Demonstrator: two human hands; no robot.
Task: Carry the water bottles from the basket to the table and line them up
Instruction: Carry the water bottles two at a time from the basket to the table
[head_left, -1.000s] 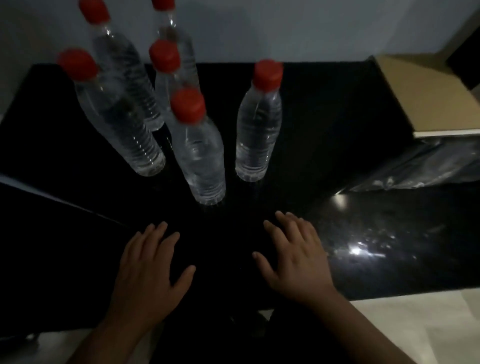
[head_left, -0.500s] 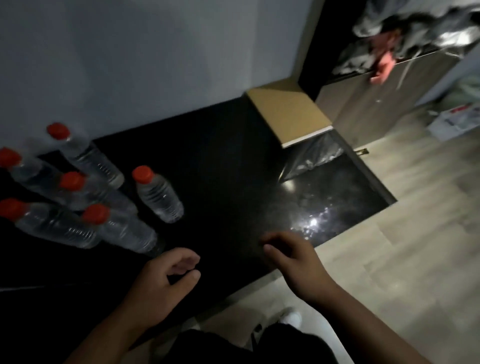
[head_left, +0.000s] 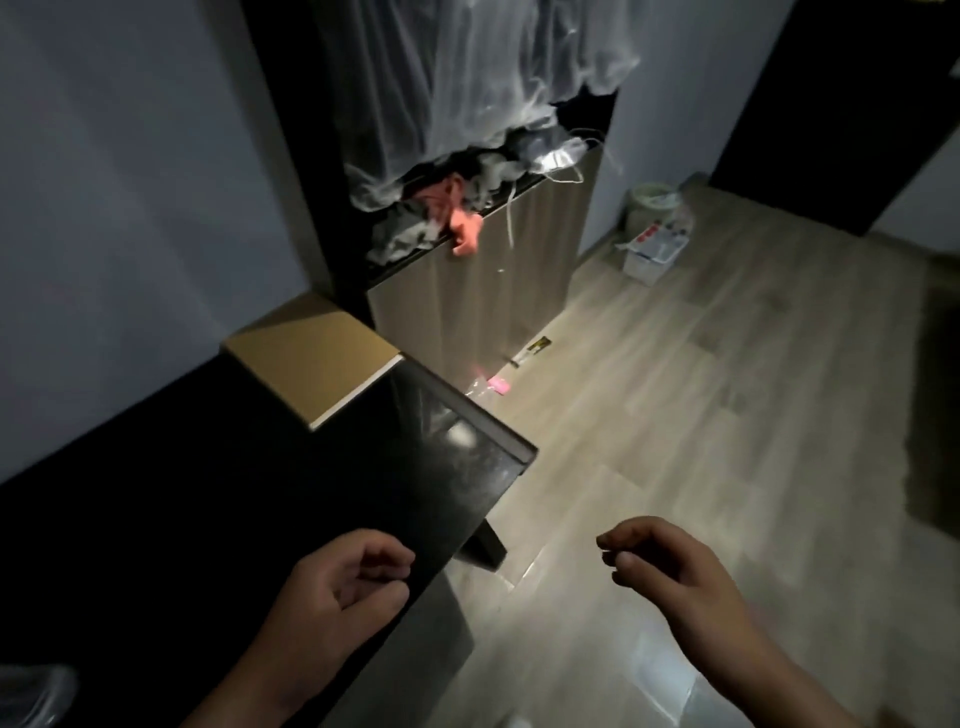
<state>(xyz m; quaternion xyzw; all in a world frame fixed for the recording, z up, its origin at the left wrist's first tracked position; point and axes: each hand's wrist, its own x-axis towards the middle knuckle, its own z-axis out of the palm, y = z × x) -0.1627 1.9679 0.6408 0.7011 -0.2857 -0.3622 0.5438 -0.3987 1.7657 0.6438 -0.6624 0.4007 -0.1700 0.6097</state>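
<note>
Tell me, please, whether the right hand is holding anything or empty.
Empty. The right hand hovers over the wooden floor, loosely curled round nothing.

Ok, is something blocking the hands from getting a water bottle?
Cannot tell: no basket and no clear bottle show here. The left hand hangs over the edge of the black table, the right hand over the wooden floor; both hold nothing. The floor just ahead looks bare.
</note>
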